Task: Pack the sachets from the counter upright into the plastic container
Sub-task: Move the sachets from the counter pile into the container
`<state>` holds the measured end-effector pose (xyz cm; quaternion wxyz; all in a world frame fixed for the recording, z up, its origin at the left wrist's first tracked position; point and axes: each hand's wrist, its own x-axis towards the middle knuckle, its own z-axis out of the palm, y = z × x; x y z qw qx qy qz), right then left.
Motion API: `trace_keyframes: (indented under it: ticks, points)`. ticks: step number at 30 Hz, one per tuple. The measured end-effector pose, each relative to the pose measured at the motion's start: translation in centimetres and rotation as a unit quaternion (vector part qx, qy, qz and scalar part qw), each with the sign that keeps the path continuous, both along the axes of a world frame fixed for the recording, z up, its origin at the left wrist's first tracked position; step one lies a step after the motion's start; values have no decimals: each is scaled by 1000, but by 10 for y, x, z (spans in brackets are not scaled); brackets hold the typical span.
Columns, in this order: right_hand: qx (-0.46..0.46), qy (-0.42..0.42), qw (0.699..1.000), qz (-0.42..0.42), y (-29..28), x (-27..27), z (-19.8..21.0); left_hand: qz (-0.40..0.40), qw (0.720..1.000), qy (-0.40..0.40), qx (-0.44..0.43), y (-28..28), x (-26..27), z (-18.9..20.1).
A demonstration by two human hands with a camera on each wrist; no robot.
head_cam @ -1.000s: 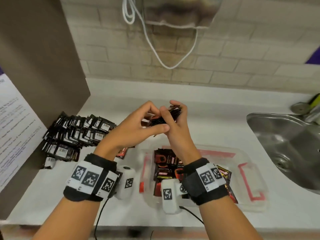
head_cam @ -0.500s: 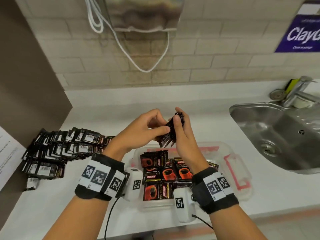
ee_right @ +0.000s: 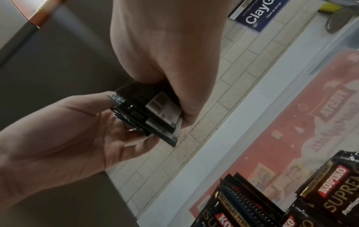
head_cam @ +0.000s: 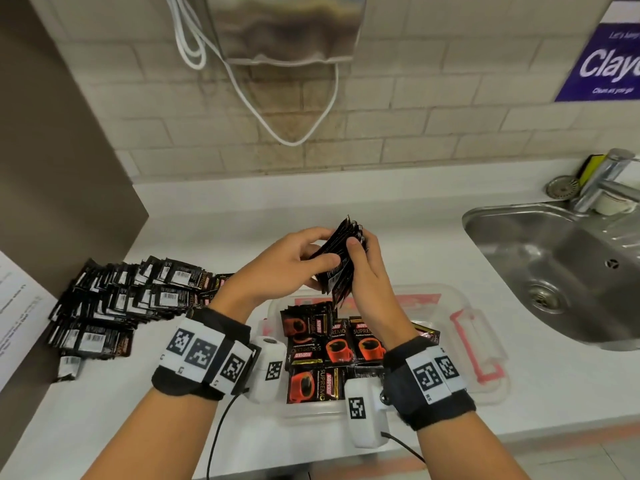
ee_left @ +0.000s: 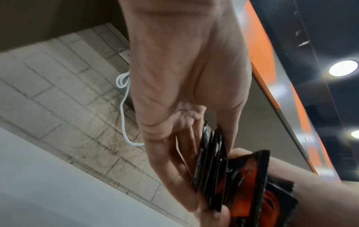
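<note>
Both hands hold one stack of black sachets (head_cam: 341, 259) on edge above the clear plastic container (head_cam: 460, 306). My left hand (head_cam: 294, 261) grips the stack from the left, thumb across its face, and my right hand (head_cam: 363, 271) clasps it from the right. The left wrist view shows the stack (ee_left: 213, 173) edge-on between the left fingers; the right wrist view shows the stack (ee_right: 149, 113) pinched by both hands. Red-and-black coffee sachets (head_cam: 332, 348) fill the container's left part, some lying flat. A large pile of sachets (head_cam: 128, 303) lies on the white counter (head_cam: 221, 230) at left.
A steel sink (head_cam: 568, 271) with a tap (head_cam: 606, 178) sits at right. A brown panel (head_cam: 62, 161) and a printed sheet (head_cam: 14, 320) stand at left. A metal wall unit (head_cam: 287, 26) with a white cable (head_cam: 298, 109) hangs on the tiled wall.
The stack has turned from lying flat between the hands to standing on edge. The head view has shifted, bringing the sink and the container further into sight.
</note>
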<state>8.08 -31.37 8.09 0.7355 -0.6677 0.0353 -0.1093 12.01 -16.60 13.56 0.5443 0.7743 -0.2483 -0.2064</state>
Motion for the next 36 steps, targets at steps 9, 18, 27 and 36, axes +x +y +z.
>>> trace_keyframes:
  ticks: [9,18,27,36]
  points:
    - [-14,12,999,32,1,6,-9,16,998,-26,52,10,6,1]
    - [-28,34,997,58,4,3,-19,23,967,-163,193,3,-3,-3]
    - [-4,72,997,28,-3,6,-15,84,968,-142,191,9,1,-5]
    - [109,97,988,-50,-24,4,-11,10,971,-103,215,28,-8,-19]
